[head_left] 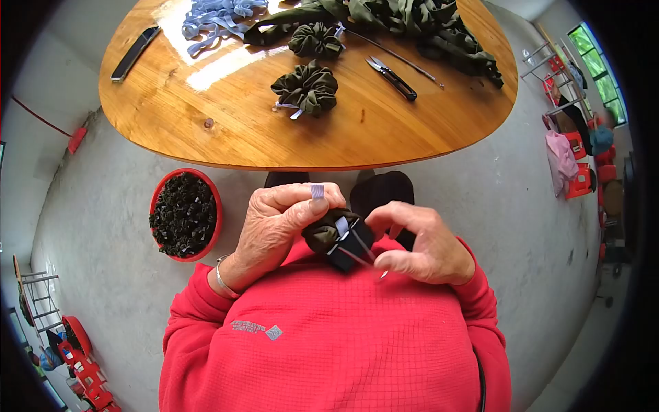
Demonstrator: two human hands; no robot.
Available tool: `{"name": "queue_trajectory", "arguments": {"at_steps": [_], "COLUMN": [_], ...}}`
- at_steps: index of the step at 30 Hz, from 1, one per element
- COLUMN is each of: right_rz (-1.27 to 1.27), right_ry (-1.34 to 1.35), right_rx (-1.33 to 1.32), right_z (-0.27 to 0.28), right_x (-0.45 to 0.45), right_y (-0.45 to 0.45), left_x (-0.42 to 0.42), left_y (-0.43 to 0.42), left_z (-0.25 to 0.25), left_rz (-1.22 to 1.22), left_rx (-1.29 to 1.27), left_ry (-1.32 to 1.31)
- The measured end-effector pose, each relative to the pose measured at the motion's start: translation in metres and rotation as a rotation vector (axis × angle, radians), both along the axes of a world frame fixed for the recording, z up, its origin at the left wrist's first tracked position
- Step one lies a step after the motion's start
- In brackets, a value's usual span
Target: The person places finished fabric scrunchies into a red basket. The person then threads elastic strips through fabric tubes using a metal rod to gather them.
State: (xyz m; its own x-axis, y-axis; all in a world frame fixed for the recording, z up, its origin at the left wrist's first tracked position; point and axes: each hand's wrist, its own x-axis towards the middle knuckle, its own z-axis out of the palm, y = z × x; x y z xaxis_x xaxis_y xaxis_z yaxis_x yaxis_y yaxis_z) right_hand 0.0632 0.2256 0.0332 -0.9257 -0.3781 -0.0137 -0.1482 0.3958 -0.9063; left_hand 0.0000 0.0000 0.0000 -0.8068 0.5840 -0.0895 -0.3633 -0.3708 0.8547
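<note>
My left hand is closed, its thumb and forefinger pinching one end of a pale lilac elastic band. Under those fingers bunches a dark green fabric scrunchie, with another bit of pale elastic at its right side. Against it, in front of my chest, is a small black block-like piece with thin metal rods across it; its exact kind is unclear. Beside this piece my right hand has thumb and fingers apart, close to the rods. The rod ends are slightly blurred.
On the wooden table lie two green scrunchies, thread snips, a thin metal rod, lilac elastic strips, green fabric and a black-and-silver strip. A red basin of dark pieces stands at floor left.
</note>
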Motion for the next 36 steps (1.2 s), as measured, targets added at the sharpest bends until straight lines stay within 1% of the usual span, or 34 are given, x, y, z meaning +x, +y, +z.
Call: {"name": "queue_trajectory", "arguments": {"at_steps": [2, 5, 7, 9, 10, 12, 15, 16, 19, 22, 25, 26, 29, 33, 36], "right_rz": [0.026, 0.004, 0.028, 0.025, 0.020, 0.014, -0.046, -0.035, 0.059, -0.076, -0.122, -0.160, -0.176, -0.006, -0.062], "right_ry": [-0.038, -0.117, -0.057, -0.025, -0.037, -0.058, -0.200, -0.129, -0.301, -0.329, -0.307, -0.310, -0.399, -0.646, -0.658], "right_rx": [0.007, 0.096, 0.036, -0.020, -0.002, 0.029, -0.011, -0.052, -0.022, -0.228, -0.310, -0.332, -0.511, -0.545, -0.565], "right_z": [-0.002, -0.004, -0.008, -0.008, -0.010, -0.017, -0.022, -0.040, -0.032, -0.046, -0.065, -0.064, -0.065, -0.062, -0.050], "right_x": [0.001, -0.001, -0.004, -0.005, -0.006, -0.008, -0.013, -0.014, -0.014, -0.011, -0.009, -0.008, -0.012, -0.015, -0.010], "right_y": [-0.007, -0.011, -0.015, -0.020, -0.020, -0.020, -0.024, -0.022, -0.020, -0.023, -0.025, -0.027, -0.028, -0.018, -0.026], "left_x": [0.000, -0.005, -0.008, -0.007, -0.006, -0.005, -0.004, -0.003, -0.001, -0.002, -0.002, -0.003, -0.003, -0.001, 0.001], "left_y": [0.002, 0.001, 0.000, 0.002, 0.003, 0.007, 0.006, 0.006, 0.006, 0.007, 0.009, 0.006, 0.007, 0.007, 0.010], "left_z": [0.003, -0.004, -0.006, -0.005, -0.008, -0.010, -0.013, -0.015, -0.016, -0.016, -0.013, -0.017, -0.021, -0.016, -0.014], "left_rz": [0.040, 0.166, 0.238, 0.269, 0.272, 0.273, 0.262, 0.255, 0.257, 0.278, 0.276, 0.260, 0.292, 0.284, 0.309], "left_rx": [-0.045, -0.022, -0.021, 0.004, -0.006, 0.069, 0.118, 0.127, 0.139, 0.159, 0.186, 0.172, 0.174, 0.185, 0.202], "left_ry": [-0.056, 0.089, 0.143, 0.115, 0.098, -0.012, -0.095, -0.111, -0.149, -0.133, -0.181, -0.129, -0.074, -0.092, -0.081]}}
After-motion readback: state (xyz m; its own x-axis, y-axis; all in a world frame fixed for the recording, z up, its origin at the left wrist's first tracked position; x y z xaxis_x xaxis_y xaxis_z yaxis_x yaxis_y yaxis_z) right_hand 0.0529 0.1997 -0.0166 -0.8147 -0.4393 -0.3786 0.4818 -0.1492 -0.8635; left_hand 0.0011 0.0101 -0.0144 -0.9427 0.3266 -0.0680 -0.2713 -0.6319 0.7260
